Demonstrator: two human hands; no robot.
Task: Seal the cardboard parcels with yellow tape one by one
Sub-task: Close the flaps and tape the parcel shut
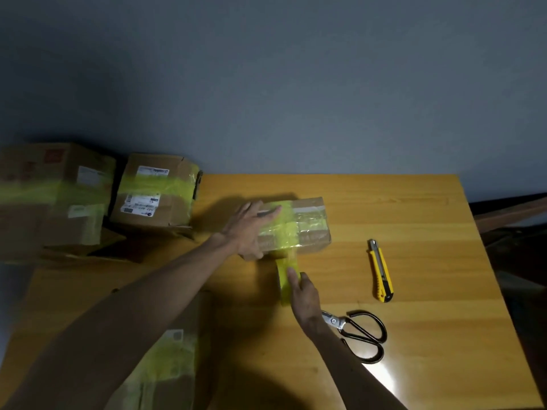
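Beyond a taped, white-labelled brown cardboard box point(154, 190) at the tabletop's far-left corner, my left hand point(251, 229) presses straight fingers onto the small brown cardboard parcel point(313, 235) mid-tabletop, my right hand point(305, 294) grips the yellow tape roll point(284, 281) against its near side, black-handled scissors point(362, 335) and a yellow utility knife point(380, 270) lying rightward.

- Four cardboard parcels are counted for certain: the middle parcel point(312, 232), the rear parcel point(154, 193), the near parcel point(168, 365) and the far-left parcel point(44, 179), which is too blurred to tell whether it is one or two.
- One yellow tape roll point(283, 291) is seen.
- One pair of scissors point(340, 324) is seen.
- One utility knife point(381, 270) is seen.
- Two hands are counted: left hand point(251, 229), right hand point(305, 294).
- One table point(414, 217) is seen.
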